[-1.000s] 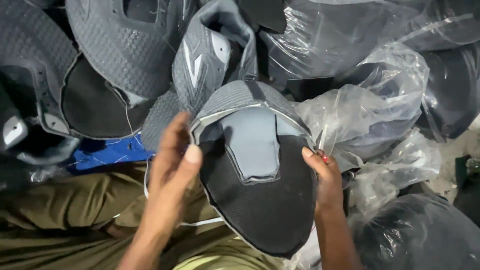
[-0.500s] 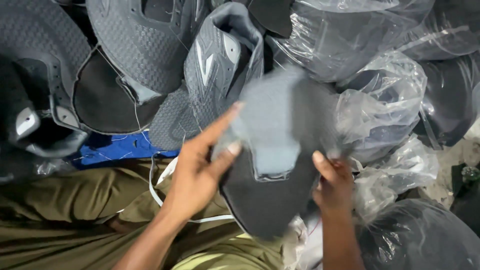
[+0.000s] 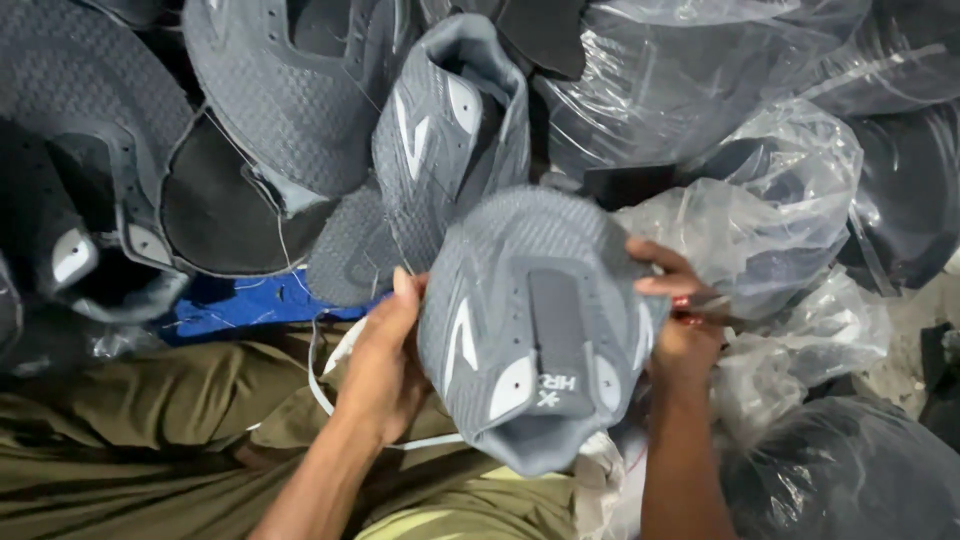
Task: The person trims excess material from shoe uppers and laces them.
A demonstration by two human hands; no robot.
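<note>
A heap of grey mesh shoe uppers (image 3: 290, 110) and clear plastic bags (image 3: 760, 210) fills the background. Over the lap in olive trousers (image 3: 130, 450), a grey knitted shoe upper (image 3: 540, 320) is gripped between both hands: left hand (image 3: 385, 360) cupped on its side, right hand (image 3: 680, 320) curled around the opposite edge.

A blue sheet (image 3: 235, 305) lies under the heap. Grey shoe uppers (image 3: 300, 100) rest on it, above; clear plastic bags (image 3: 760, 220) of dark pieces pile to its right.
</note>
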